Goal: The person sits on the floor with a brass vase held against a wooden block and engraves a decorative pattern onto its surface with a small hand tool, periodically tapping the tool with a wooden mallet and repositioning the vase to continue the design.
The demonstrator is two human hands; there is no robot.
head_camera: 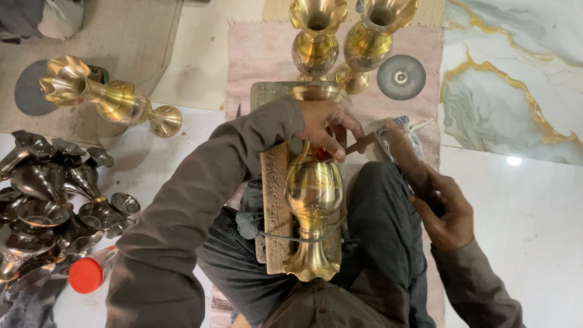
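A brass vase (pixel 314 194) lies lengthwise on a wooden block (pixel 273 182) across my lap, tied down by a cord near its foot. My left hand (pixel 325 124) rests on the vase's upper body and pinches a thin chisel (pixel 358 144) against the metal. My right hand (pixel 446 209) grips a wooden mallet (pixel 407 149), whose head hangs blurred just right of the chisel. Dark curved lines are marked on the vase's belly.
Two upright brass vases (pixel 316 36) (pixel 373 36) stand ahead on a pink mat, beside a grey disc (pixel 401 77). Another brass vase (pixel 103 94) lies at the left. Several dark unpolished vases (pixel 48 194) pile at far left, near a red-capped bottle (pixel 86 274).
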